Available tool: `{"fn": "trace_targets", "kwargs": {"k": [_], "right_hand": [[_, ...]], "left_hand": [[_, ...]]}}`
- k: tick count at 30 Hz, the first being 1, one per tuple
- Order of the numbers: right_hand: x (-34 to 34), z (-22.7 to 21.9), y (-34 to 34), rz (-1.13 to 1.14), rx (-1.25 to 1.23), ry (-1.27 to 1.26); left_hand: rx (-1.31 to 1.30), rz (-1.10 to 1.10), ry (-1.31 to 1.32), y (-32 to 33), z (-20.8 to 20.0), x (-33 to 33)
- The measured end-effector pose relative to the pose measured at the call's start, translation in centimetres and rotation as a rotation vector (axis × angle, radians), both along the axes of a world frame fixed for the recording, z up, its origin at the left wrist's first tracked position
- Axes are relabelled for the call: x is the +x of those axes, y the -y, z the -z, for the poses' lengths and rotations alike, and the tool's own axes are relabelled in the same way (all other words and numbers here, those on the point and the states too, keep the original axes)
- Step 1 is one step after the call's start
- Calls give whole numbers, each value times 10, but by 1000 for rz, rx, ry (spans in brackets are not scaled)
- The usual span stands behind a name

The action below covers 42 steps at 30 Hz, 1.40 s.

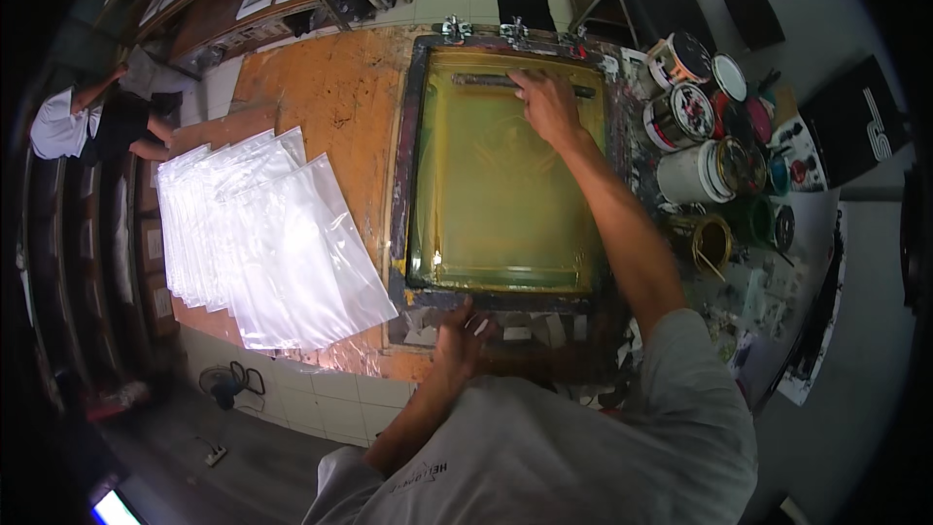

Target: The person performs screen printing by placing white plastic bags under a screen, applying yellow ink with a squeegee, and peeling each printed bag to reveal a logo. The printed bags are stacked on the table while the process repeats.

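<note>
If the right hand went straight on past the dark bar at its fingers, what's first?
The right hand would probably meet the dark frame's far rail first, though depth is unclear from this view.

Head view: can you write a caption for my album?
The right hand holds a dark bar on a yellow-green framed screen; shiny plastic bags fan out at left.

From far away, I can't see the middle of the dark bar because the right hand covers it, and the faint shape on the yellow screen is too dim for me to make out. The left hand looks blurry to me. The bottom edge cuts off a glowing panel, and the top bags hide much of those below.
</note>
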State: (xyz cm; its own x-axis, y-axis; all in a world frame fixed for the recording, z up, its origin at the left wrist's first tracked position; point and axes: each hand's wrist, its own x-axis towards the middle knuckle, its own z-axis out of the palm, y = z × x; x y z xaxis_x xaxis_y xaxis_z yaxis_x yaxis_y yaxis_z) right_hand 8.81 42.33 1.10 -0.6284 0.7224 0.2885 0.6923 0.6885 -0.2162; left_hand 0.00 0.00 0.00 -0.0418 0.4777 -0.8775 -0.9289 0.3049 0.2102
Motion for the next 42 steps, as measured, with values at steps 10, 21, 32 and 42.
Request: {"fn": "trace_targets", "kwargs": {"k": [10,21,32,42], "right_hand": [[-14,4,77,25,-51,-10],[44,-78,321,80,-414,-31],[43,-5,282,96,-116,106],[8,23,126,103,-56,111]], "left_hand": [[151,22,-158,-6,-33,3],[204,82,-225,-9,-21,6],[56,64,-233,-17,11,12],[-61,16,-238,-24,-13,18]]}}
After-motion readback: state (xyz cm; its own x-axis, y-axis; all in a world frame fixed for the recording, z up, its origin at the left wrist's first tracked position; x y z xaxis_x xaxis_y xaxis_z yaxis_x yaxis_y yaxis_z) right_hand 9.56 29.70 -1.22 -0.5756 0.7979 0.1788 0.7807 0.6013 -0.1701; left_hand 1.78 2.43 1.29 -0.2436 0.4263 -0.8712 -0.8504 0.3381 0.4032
